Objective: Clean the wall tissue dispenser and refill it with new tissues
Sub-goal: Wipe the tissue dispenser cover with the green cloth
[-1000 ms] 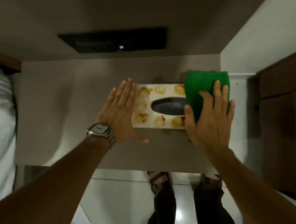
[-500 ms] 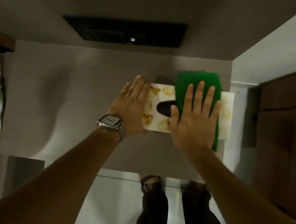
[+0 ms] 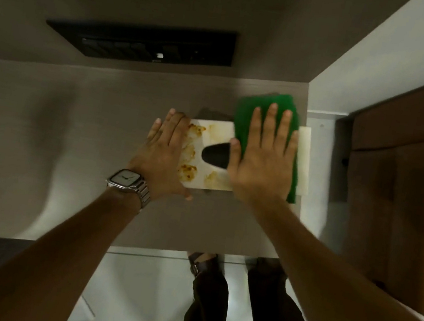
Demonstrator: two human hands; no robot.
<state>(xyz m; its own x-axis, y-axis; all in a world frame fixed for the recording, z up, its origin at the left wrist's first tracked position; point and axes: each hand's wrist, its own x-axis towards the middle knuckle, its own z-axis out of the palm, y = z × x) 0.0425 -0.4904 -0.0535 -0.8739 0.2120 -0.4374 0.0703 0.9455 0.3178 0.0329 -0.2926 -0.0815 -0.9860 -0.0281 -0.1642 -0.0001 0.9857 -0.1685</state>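
Head view: right hand (image 3: 262, 165) flat, fingers spread, pressing green cloth (image 3: 251, 111) onto tissue dispenser (image 3: 219, 132), hiding its right half and part of slot. Left hand (image 3: 163, 153) flat, open, against dispenser's left edge. Yellowish stains visible. Frame blurred; no readable writing.

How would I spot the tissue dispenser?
Find the grey-brown wall panel below the black vent. The tissue dispenser is the white box between both hands, the only thing with yellow-brown stains and a dark oval slot.
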